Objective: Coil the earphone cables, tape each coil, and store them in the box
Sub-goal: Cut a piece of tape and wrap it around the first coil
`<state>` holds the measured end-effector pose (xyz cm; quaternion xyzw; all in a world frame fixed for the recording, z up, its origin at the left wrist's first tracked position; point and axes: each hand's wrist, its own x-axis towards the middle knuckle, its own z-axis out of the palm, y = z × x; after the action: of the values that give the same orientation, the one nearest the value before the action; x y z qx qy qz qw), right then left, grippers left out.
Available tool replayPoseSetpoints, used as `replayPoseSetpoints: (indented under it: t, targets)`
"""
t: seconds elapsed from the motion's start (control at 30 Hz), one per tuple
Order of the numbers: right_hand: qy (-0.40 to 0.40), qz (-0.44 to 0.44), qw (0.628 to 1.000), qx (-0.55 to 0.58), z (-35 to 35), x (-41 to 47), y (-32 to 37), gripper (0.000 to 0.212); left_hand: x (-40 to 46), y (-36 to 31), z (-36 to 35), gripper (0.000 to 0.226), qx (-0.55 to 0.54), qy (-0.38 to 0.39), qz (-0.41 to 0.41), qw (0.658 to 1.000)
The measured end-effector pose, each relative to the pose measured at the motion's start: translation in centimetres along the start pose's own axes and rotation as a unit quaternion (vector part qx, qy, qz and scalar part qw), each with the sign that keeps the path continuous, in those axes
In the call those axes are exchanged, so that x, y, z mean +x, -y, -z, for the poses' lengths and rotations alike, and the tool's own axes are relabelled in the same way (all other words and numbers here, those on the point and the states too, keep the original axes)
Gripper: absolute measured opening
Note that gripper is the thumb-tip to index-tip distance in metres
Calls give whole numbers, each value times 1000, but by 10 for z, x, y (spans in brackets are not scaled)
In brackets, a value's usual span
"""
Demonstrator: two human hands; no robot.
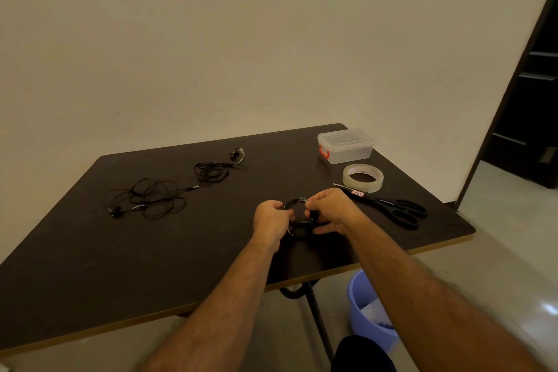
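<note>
Worktop [211, 235] was matt dark board, faintly rough, with a pale wood-coloured edge. Box [347, 146] was clear, slightly frosted plastic with a glossy red plastic latch. Tape roll [363, 177] was glossy clear film on a white paper core. Scissors [398, 210] had matt black plastic handles. Loose earphone cables [148, 198] were thin matt black rubbery cord with small shiny metal plugs. Coil [299, 214] in my fingers looked the same black cord. Bin [367, 311] was smooth lilac plastic; floor [513, 266] glossy.

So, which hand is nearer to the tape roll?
Right. The right hand is just below-left of the tape roll; the left hand is farther left, across the coil.
</note>
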<state>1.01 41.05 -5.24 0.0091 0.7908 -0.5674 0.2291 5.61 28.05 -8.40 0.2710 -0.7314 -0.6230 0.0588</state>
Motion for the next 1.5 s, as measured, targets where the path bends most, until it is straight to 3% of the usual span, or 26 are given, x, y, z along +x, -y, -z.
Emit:
replayPoseSetpoints:
  t: [0.13, 0.3, 0.47, 0.6, 0.77, 0.93, 1.2, 1.37, 1.5]
  targets:
    - [-10, -6, 999, -33, -1, 8, -2, 10, -1, -8, 3, 16, 273, -12, -63, 960]
    - [-30, 25, 988, -150, -8, 22, -2, 7, 3, -11, 9, 10, 328, -13, -56, 943]
    - [-92, 65, 936, -332, -14, 30, -4, 14, 6, -10, 11, 11, 343, -19, -58, 937]
    - [-110, 81, 904, -405, -15, 29, -5, 17, 9, -7, 13, 21, 325, -14, -63, 943]
    - [-115, 96, 892, -426, -12, 23, -3, 22, 6, -7, 18, 35, 285, -14, -74, 956]
    - [-141, 180, 877, -422, -27, 14, 11, 21, -1, -8, 45, 35, 260, -37, -102, 959]
    - [-60, 284, 873, -392, -104, 6, 38, 18, -3, -5, 121, 27, 299, -116, -129, 938]
    - [-26, 293, 871, -394, -156, 18, 48, 15, 11, 6, 171, 26, 310, -152, -138, 928]
    - [-19, 293, 865, -406, -179, 41, 56, 18, 38, 8, 182, 33, 337, -138, -154, 918]
